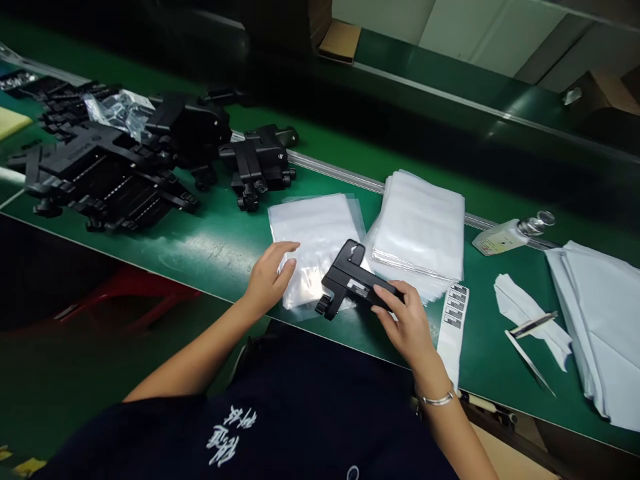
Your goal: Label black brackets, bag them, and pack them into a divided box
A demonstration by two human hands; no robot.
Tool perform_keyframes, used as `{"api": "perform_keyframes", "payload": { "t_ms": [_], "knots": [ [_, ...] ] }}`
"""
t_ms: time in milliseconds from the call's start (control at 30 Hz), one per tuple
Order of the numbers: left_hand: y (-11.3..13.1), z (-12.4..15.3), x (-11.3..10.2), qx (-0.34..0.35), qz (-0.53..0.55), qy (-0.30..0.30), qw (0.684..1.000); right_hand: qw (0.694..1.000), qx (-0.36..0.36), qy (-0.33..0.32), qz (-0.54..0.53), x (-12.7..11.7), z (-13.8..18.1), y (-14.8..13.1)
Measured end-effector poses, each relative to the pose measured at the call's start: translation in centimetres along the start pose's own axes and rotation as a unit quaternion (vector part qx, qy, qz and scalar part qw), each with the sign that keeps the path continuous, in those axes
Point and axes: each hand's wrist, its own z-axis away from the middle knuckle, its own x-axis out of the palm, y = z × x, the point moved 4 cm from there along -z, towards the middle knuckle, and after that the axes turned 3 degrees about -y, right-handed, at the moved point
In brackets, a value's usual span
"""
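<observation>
My right hand (407,319) grips one end of a black plastic bracket-like part (361,279), which bears a small white label and a knob at its lower left. Over the left edge of a clear plastic bag (315,223), my left hand (271,277) hovers with thumb and fingers apart, holding nothing. The part is held above this bag's right side. Just right of it lies a thick stack of clear plastic bags (420,227). A strip of printed labels (454,317) runs down beside my right hand.
Several black parts (110,173) are heaped at the left, with another black part (260,163) nearer the middle. A pump bottle (505,237), tweezers (530,360), a torn paper piece (525,307) and white sheets (605,313) lie rightward. A metal rail (340,175) crosses the green table.
</observation>
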Motion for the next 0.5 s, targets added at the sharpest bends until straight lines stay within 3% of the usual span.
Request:
{"api": "perform_keyframes", "payload": {
  "t_ms": [33, 100, 167, 233, 300, 500],
  "knots": [
    [0.3, 0.4, 1.1, 0.002, -0.003, -0.039, 0.999, 1.000, 0.000, 0.029, 0.011, -0.8, 0.2, -0.3],
    [1.8, 1.7, 4.0, 0.073, -0.029, -0.175, 0.981, 0.997, 0.001, 0.073, 0.029, -2.3, 0.5, -0.6],
    [3.7, 3.6, 6.7, 0.178, -0.062, -0.303, 0.934, 0.994, -0.005, 0.096, 0.050, -3.6, 0.7, -0.9],
    [5.2, 5.3, 8.1, 0.268, -0.082, -0.372, 0.885, 0.992, -0.008, 0.107, 0.069, -4.7, 1.2, -1.1],
    [6.1, 6.3, 8.8, 0.313, -0.092, -0.397, 0.858, 0.990, -0.004, 0.117, 0.082, -5.5, 2.0, -1.2],
    [8.2, 5.3, 10.7, 0.339, -0.090, -0.404, 0.845, 0.986, 0.041, 0.133, 0.093, -7.2, 4.6, -1.2]
  ]
}}
